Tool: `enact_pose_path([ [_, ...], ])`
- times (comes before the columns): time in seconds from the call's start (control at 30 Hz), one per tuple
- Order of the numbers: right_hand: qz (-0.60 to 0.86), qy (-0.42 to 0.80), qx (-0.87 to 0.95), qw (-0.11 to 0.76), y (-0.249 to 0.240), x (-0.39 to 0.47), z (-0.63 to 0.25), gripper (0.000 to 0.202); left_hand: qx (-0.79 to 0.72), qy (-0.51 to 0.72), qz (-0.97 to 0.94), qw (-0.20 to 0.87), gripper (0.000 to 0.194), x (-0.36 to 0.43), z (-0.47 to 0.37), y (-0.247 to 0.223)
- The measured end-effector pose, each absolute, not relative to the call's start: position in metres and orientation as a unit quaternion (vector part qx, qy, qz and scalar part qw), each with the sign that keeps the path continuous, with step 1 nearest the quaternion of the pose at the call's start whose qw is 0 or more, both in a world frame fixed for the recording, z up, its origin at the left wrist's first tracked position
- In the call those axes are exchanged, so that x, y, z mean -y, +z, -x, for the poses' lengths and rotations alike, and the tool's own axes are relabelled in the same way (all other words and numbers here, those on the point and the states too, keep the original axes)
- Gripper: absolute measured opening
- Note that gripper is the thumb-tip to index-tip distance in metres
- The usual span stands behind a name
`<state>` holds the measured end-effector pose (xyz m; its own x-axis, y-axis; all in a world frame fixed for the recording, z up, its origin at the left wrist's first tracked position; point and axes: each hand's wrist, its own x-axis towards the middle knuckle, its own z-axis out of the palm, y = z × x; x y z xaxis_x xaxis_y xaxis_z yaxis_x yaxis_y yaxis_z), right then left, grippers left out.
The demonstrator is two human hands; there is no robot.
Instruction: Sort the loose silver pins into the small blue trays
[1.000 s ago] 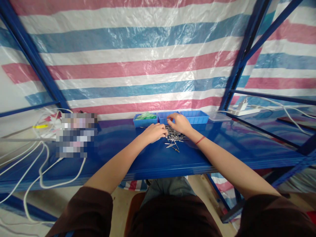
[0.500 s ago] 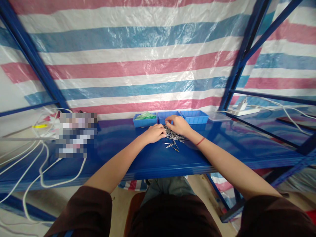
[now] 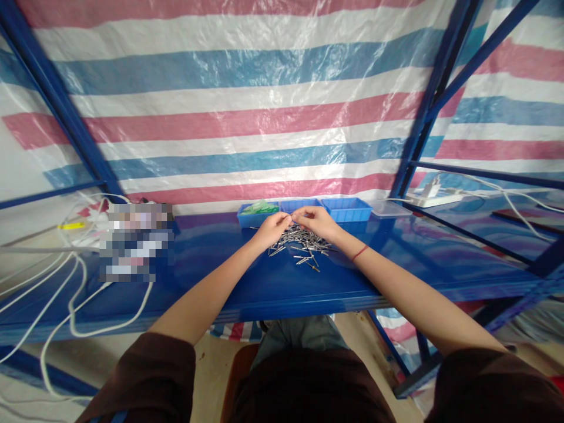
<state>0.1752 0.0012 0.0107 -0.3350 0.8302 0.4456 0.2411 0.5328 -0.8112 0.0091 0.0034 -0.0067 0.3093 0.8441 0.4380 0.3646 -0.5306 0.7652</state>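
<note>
My left hand [image 3: 272, 230] and my right hand [image 3: 318, 222] meet fingertip to fingertip above a loose pile of thin silvery metal pins [image 3: 304, 237], which look like blind rivets. Both hands are closed in a pinch; whatever is between the fingers is too small to make out. A few pins, one with a brassy tint, lie apart at the pile's near side. Just behind my hands stand three blue bins in a row: the left bin [image 3: 251, 220] has a green plastic bag [image 3: 261, 207] in it, the middle bin [image 3: 304, 203] is partly hidden by my right hand, and the right bin [image 3: 347, 212] stands beside it.
All this is on a blue metal shelf [image 3: 207, 249] with upright posts at both sides and a striped plastic sheet [image 3: 247, 123] behind. White cables [image 3: 77, 294] and a pixelated patch are at left. A clear lid [image 3: 391, 208] and a power strip [image 3: 438, 198] are at right.
My left hand has lifted off the pile, moving up to meet my right fingertips, and has uncovered pins on the left side. My right hand has barely shifted; its fingers are now pinched.
</note>
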Motion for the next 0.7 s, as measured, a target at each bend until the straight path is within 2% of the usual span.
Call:
enact_pose_path([
  [0.17,0.353,0.262,0.757,0.484,0.007,-0.008,-0.175,0.026,-0.381,0.434,-0.761,0.295,0.021,-0.004,-0.01,-0.008],
  [0.33,0.342,0.136,0.803,0.468,0.012,0.002,-0.173,0.022,-0.378,0.444,-0.76,0.288,0.021,-0.011,-0.008,-0.016],
  [0.5,0.332,0.092,0.826,0.446,0.017,0.009,-0.176,0.023,-0.376,0.484,-0.736,0.287,0.017,-0.011,-0.006,-0.015],
  [0.7,0.38,0.032,0.822,0.422,0.015,0.002,-0.181,0.026,-0.392,0.541,-0.706,0.237,0.014,-0.008,-0.004,-0.006],
])
